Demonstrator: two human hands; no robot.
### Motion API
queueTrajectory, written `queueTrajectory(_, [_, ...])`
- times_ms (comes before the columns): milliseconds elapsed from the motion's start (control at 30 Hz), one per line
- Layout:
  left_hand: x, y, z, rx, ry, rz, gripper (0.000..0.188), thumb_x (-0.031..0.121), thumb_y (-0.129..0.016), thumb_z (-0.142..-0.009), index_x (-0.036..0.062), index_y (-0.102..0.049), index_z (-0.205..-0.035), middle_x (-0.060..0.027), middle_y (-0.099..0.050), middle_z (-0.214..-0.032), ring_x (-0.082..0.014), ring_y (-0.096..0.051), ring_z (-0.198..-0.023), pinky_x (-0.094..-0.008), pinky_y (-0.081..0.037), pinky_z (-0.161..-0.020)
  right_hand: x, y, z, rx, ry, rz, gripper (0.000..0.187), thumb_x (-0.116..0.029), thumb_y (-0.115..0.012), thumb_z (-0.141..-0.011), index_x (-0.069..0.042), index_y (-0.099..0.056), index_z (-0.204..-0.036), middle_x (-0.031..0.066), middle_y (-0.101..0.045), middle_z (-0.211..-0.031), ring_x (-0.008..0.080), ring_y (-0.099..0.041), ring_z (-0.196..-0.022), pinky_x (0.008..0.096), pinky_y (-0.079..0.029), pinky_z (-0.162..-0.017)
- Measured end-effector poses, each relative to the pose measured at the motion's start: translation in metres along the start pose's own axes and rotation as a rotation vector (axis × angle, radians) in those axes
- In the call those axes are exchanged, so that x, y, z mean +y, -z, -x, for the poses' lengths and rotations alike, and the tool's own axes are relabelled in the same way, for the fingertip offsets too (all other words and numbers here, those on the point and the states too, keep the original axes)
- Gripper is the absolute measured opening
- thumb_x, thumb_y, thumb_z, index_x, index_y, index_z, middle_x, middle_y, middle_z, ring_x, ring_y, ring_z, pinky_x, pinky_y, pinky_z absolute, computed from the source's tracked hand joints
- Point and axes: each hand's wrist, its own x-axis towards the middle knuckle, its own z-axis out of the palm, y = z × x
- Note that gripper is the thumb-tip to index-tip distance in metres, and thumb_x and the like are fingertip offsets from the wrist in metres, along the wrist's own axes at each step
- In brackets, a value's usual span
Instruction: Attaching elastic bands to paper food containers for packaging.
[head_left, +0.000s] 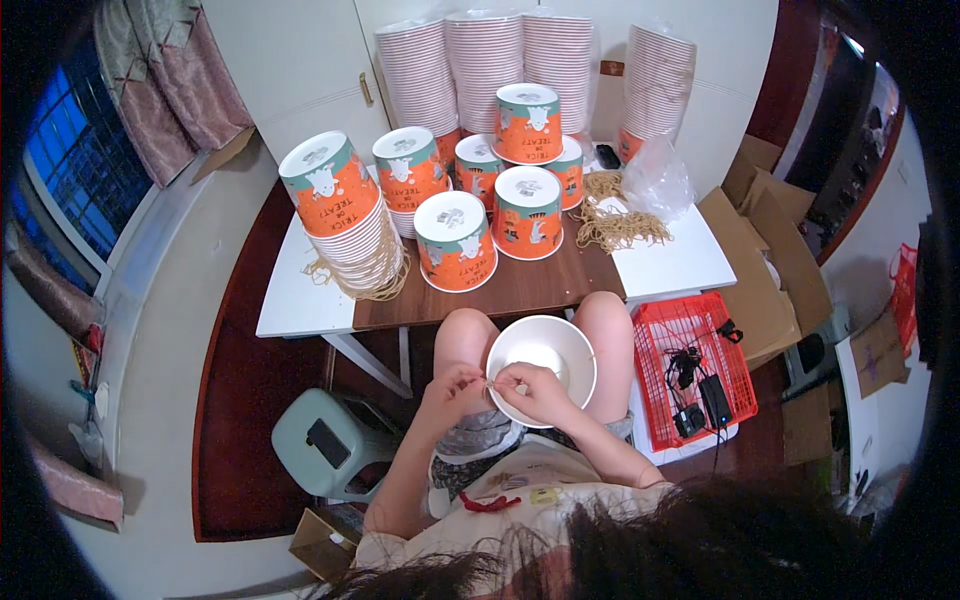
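A white-lined paper bucket (562, 345) rests between my thighs, its open mouth facing up. My left hand (458, 392) is just outside the bucket's left rim, thumb and fingers pinched together. What lies in that pinch is too small to make out. My right hand (533, 392) reaches over the near left part of the bucket, its fingers closed at the rim and meeting the left fingertips. The bucket's inside looks plain white, and my right hand covers part of it.
Upside-down orange and green buckets (455, 245) stand on the table (385, 316), beside a cord-draped stack (345, 225). Tan cords (625, 228) lie at the right. Tall wrapped bucket stacks (487, 70) stand behind. A red crate (665, 400) holds black adapters; a stool (300, 425) bears a phone (328, 443).
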Motion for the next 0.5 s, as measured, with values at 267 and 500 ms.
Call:
queueTrajectory(267, [0.012,-0.007,0.007,-0.130,0.160,0.197,0.013,0.010,-0.050,-0.084,-0.0003,-0.055,-0.090,-0.0043,-0.059,-0.082,-0.0095,-0.055,-0.076,-0.0213,-0.044,-0.073,-0.006,0.001,0.001,0.019,0.027,-0.018,0.010,-0.013,-0.059,-0.074,-0.005,-0.060,-0.078,0.0089,-0.059,-0.072,0.0196,-0.059,-0.066,0.0286,-0.046,-0.061])
queueTrajectory(500, [0.008,-0.010,0.003,-0.117,0.149,0.219,0.010,0.009,-0.050,-0.084,0.0011,-0.055,-0.088,-0.0034,-0.058,-0.082,-0.0081,-0.054,-0.077,-0.0196,-0.044,-0.069,-0.005,0.002,0.001,0.040,0.100,0.030,0.008,-0.013,-0.060,-0.072,-0.005,-0.060,-0.075,0.0093,-0.059,-0.070,0.0213,-0.059,-0.064,0.0297,-0.046,-0.060])
